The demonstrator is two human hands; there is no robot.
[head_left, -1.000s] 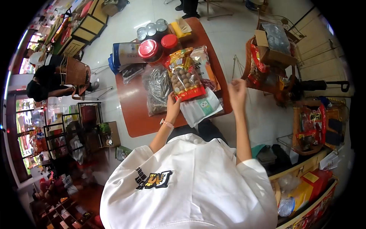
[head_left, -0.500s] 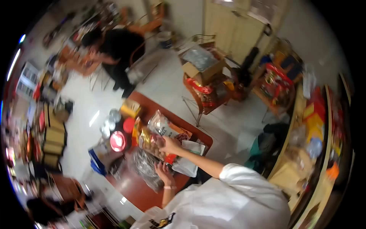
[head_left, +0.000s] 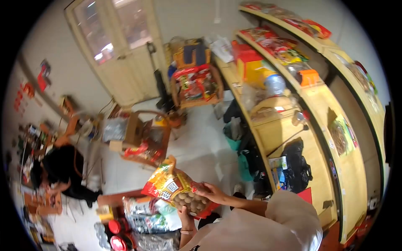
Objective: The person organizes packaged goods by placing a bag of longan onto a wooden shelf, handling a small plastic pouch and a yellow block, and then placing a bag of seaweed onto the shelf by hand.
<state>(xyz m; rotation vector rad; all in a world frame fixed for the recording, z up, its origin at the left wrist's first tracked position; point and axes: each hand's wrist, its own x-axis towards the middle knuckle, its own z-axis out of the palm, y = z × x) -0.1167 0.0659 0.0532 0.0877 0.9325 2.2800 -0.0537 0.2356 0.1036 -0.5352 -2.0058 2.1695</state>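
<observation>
A red and yellow snack bag (head_left: 176,186) with a clear window showing round brown balls is held up in front of me, above the right end of the red-brown table (head_left: 109,198). My right hand (head_left: 209,193) is closed on the bag's right side. At the bag's lower edge, my left hand (head_left: 185,219) grips it, a band on the wrist. Beneath and left of the bag, other plastic packets (head_left: 153,222) lie on the table, along with a crumpled clear plastic bag (head_left: 155,242). Red-lidded jars (head_left: 119,226) stand beside them.
Tiered wooden shelves (head_left: 268,144) curve along the right, bearing packets, a black plastic bag (head_left: 295,165) and a red-yellow box (head_left: 247,62). Chairs behind the table hold a cardboard box (head_left: 133,130) and a red snack bag (head_left: 194,83). Another person (head_left: 63,167) sits at far left.
My view has swung right toward the shelves. The snack bag has come up off the table, and both hands now hold it; my left hand was over the clear plastic bag before.
</observation>
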